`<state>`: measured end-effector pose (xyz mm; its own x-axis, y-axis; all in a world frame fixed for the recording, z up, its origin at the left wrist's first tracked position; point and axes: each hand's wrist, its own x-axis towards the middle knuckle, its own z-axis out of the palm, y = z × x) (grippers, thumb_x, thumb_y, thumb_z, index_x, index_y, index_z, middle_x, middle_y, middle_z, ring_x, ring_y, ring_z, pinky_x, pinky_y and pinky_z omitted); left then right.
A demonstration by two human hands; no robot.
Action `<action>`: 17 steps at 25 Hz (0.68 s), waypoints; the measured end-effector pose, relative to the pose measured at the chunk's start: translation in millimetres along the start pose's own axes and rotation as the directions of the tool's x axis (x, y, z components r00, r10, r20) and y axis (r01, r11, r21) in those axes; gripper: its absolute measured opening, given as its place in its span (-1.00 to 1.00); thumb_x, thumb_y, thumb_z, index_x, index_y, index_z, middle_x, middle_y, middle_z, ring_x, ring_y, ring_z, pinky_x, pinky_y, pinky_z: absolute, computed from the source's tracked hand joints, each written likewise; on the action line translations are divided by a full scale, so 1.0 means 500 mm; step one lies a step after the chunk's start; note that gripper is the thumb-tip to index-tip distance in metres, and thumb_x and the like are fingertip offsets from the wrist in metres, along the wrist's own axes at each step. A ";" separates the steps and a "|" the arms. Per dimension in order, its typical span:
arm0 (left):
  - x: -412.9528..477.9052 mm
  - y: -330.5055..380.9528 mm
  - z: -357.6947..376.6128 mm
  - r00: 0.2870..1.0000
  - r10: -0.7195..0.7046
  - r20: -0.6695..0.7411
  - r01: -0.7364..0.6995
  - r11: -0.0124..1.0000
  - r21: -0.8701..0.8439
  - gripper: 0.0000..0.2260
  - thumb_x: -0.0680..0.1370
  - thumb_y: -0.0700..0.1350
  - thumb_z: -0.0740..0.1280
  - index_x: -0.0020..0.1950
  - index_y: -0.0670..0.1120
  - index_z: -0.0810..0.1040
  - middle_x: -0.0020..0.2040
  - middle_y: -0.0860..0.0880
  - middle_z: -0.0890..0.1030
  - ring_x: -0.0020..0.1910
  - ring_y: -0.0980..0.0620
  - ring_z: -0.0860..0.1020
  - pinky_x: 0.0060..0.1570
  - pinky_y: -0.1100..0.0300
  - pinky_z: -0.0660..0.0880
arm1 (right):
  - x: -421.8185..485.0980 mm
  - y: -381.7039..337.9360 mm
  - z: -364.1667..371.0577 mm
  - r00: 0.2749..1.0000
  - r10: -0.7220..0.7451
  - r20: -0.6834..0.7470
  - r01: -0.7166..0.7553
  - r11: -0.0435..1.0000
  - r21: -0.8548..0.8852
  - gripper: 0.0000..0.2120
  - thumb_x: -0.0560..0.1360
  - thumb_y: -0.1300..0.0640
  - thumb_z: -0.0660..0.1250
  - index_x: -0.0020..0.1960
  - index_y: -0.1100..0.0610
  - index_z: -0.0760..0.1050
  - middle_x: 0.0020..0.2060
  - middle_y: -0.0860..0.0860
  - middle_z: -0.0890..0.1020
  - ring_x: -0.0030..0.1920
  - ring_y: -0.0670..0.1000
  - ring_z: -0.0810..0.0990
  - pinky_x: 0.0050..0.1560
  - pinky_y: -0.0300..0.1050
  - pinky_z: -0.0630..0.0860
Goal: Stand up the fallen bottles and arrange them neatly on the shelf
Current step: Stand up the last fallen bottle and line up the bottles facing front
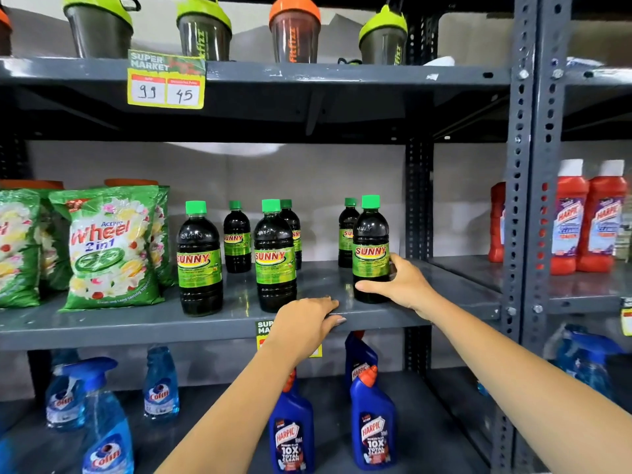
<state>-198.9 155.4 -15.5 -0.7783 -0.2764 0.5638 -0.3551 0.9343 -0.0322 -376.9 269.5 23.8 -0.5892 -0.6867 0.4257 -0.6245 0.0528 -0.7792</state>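
1. Head view: a grey painted steel shelf (136, 323) with perforated uprights carries six dark, round-shouldered plastic bottles with green screw caps and green-yellow "SUNNY" labels, all standing upright.
2. Three bottles stand near the front edge: the left front bottle (199, 260), the middle front bottle (274, 257) and the right front bottle (371, 249). Three more stand behind them: the back left bottle (237, 237), the back middle bottle (293, 230), partly hidden by the middle front one, and the back right bottle (347, 232).
3. The right hand (400, 285) wraps the lower body of the right front bottle; its thumb lies across the front near the base, and its fingers (398, 260) curl round the right side at label height, grasping it.
4. The left hand (307, 323) lies flat on the shelf's front lip, palm down, with fingers (330, 304) stretched and holding nothing, between the middle and right front bottles.
5. Left of the bottles stand glossy green flower-printed "Wheel" detergent pouches (109, 248), soft and crinkled.
6. Above, translucent smoky shaker cups with lime and orange lids (205, 32) stand in a row. Below are clear blue "Colin" trigger-spray bottles (160, 388) and opaque blue angled-neck "Harpic" bottles (372, 422).
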 end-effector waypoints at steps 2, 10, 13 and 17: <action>0.000 -0.002 0.001 1.000 0.002 -0.001 -0.002 1.000 0.008 -0.62 0.60 0.15 0.14 0.35 0.02 0.43 0.36 0.04 0.49 0.25 -0.02 0.49 0.12 0.09 0.46 | -0.017 -0.003 -0.009 1.000 -0.014 0.000 0.014 1.000 0.007 -0.33 0.25 -0.04 0.60 0.29 0.02 0.43 0.05 -0.12 0.54 0.07 -0.09 0.50 0.04 -0.23 0.37; 0.003 -0.003 0.001 1.000 -0.008 0.022 0.008 1.000 -0.018 -0.61 0.60 0.11 0.16 0.36 -0.03 0.42 0.37 -0.01 0.47 0.30 -0.03 0.44 0.19 0.09 0.43 | -0.036 -0.003 -0.007 1.000 -0.018 0.004 0.018 0.999 0.031 -0.29 0.29 -0.05 0.58 0.36 0.03 0.37 0.16 -0.10 0.52 0.10 -0.10 0.46 0.10 -0.20 0.35; -0.014 0.003 -0.015 0.979 0.142 -0.144 -0.135 0.989 0.062 -0.62 0.63 0.01 0.11 0.35 -0.17 0.43 0.39 -0.16 0.41 0.38 -0.12 0.34 0.32 0.04 0.35 | -0.038 -0.001 -0.008 0.999 -0.031 0.012 0.031 0.999 0.011 -0.15 0.30 -0.08 0.56 0.46 0.02 0.23 0.32 -0.06 0.48 0.18 -0.11 0.43 0.15 -0.19 0.33; -0.059 -0.036 -0.058 0.748 -0.020 -0.664 -0.042 0.996 -0.077 -0.81 0.52 -0.14 0.26 0.08 -0.20 0.50 0.07 -0.13 0.55 0.08 -0.09 0.46 0.09 0.08 0.41 | -0.038 0.005 -0.011 0.998 -0.066 0.006 0.066 0.997 -0.044 -0.08 0.30 -0.06 0.57 0.50 0.02 0.15 0.35 -0.01 0.47 0.22 -0.06 0.43 0.16 -0.19 0.32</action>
<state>-154.6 153.3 -7.3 -0.2312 -0.0755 0.9700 -0.2810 0.9597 0.0077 -369.8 286.8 16.4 -0.5437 -0.6932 0.4731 -0.6841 0.0394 -0.7283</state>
